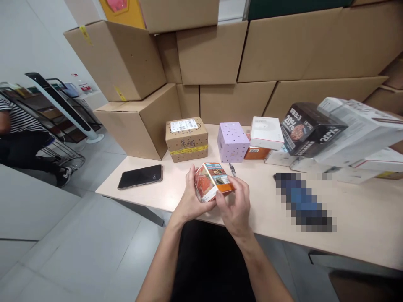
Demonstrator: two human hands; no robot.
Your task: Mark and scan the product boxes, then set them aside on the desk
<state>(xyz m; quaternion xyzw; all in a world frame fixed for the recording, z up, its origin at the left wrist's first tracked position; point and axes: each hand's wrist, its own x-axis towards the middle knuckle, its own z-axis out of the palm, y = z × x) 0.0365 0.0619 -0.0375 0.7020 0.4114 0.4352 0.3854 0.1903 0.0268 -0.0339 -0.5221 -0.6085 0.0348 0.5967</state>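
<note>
Both hands hold a small printed box [214,181] with orange, blue and white faces, tilted above the table's front edge. My left hand [193,200] wraps its left side, the thumb along the lower edge. My right hand [235,205] grips the right side, with thumb and fingers on the orange end. Just behind the box lies a pen [232,169]. Farther back stand a brown taped carton [187,140] with a shipping label and a lilac dotted box [233,142]. The underside of the held box is hidden.
A black phone [140,176] lies at the table's left. A pixelated dark object [304,202] is on the right. White boxes [267,132] and a black printed box [310,128] are piled behind it. Large cartons [210,54] form a wall at the back. A person [23,126] sits far left.
</note>
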